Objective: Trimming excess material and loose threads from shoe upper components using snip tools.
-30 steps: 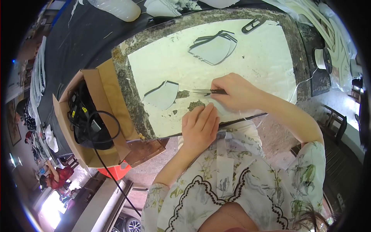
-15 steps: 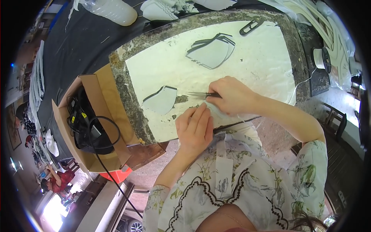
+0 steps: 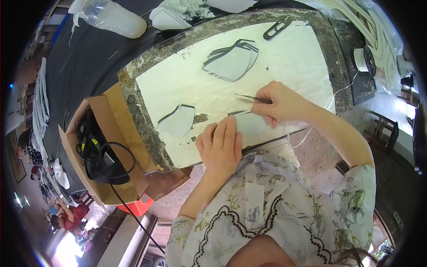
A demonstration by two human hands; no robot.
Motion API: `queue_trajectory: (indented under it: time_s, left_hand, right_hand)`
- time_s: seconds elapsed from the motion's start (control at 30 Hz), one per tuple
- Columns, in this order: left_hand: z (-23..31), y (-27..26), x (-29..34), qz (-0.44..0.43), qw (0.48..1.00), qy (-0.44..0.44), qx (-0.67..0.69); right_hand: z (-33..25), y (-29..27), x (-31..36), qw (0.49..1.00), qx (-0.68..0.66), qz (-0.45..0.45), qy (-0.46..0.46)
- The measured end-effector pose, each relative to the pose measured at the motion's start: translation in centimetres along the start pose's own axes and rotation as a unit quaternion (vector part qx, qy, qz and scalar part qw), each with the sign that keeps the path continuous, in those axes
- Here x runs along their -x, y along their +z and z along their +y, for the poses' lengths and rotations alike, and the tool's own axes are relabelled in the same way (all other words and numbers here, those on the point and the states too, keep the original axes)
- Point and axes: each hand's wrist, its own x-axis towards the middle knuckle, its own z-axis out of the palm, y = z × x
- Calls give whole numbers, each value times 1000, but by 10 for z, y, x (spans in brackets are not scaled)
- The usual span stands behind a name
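A mottled, worn work board (image 3: 321,31), mostly covered by a white sheet (image 3: 293,62), fills the middle; to the board's left, by its near corner, an open cardboard box (image 3: 114,133) holds a tangle of black cable (image 3: 91,149); past the board's far left corner lies a translucent plastic bottle (image 3: 116,20) with whitish contents.

Over the board's near edge, the left hand (image 3: 219,149) rests palm down, fingers side by side; I cannot tell whether its thumb pinches anything; the right hand (image 3: 282,104), nearer the board's right, has thumb and fingers clamped on a slim pointed tool.

On the board's far half sits an overlapping group of pale grey curved panels (image 3: 233,62); on its left part, a single dark-edged panel (image 3: 180,122); near the middle of its near edge, the pale grey workpiece (image 3: 251,124) lies between and partly beneath both hands.

Just off the board's right edge stands a spool of white cord (image 3: 361,60); close to its far right corner, a black slotted tool (image 3: 274,30); above its centre, the slim pointed tool (image 3: 252,97) aims leftward.
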Motion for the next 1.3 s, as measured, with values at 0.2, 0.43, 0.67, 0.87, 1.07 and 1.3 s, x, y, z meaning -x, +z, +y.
queue_trajectory:
  time_s: [0.2, 0.43, 0.67, 0.87, 1.07, 1.3]
  left_hand:
    - [2, -4, -5, -40, 999, 19, -19]
    - [-1, -7, -11, -57, 993, 72, -75]
    - [1, -6, -19, -93, 981, 143, -91]
    - [0, -6, -23, -102, 974, 182, -84]
    - [3, -11, -28, -135, 968, 190, -97]
    - [7, -16, -33, -167, 962, 190, -101]
  right_hand:
    - [9, -1, 5, 999, 20, 3, -27]
    - [13, 2, 9, 995, 67, 26, -71]
    - [15, 1, 10, 992, 95, 46, -68]
    - [16, -1, 13, 987, 110, 75, -86]
    - [22, -5, 13, 978, 136, 110, -110]
    - [29, -1, 10, 947, 220, 165, -164]
